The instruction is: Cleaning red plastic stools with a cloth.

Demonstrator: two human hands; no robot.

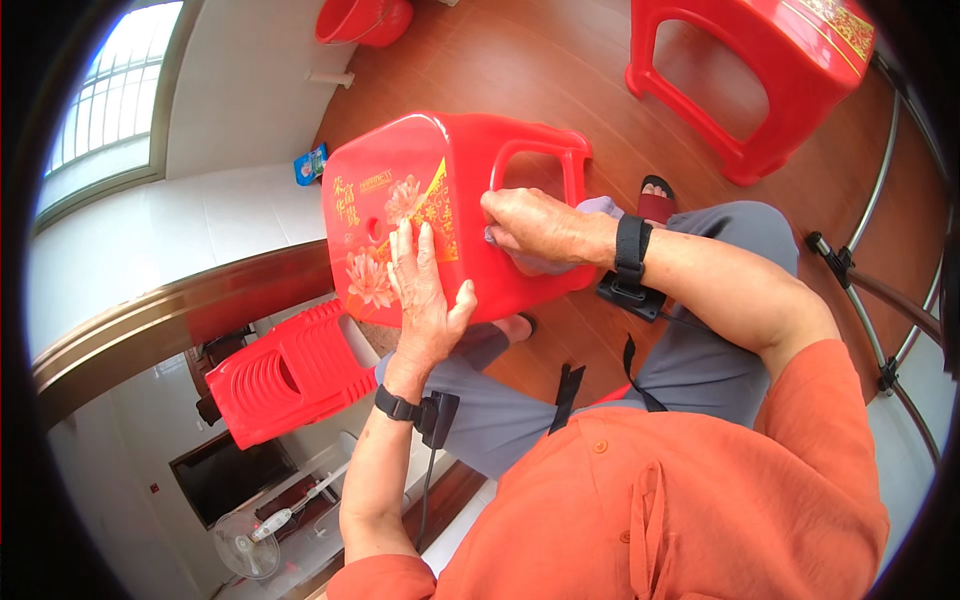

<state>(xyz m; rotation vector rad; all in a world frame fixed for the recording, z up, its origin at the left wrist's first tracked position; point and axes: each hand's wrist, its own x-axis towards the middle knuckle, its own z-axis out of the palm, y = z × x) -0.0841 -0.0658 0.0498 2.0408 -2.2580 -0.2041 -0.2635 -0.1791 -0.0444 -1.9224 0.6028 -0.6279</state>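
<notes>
A red plastic stool with a flower-printed seat lies tipped in front of me, its seat facing left. Flat on the printed seat rests my left hand, fingers spread and holding nothing. My right hand grips a greyish-purple cloth and presses it against the stool's side, just below the opening between the legs. Part of the cloth is hidden under that hand.
Another red stool stands at the upper right, near a metal-tube frame. A stack of red stools is at the lower left. A red bucket and a blue packet are by the wall. An electric fan shows at the bottom left.
</notes>
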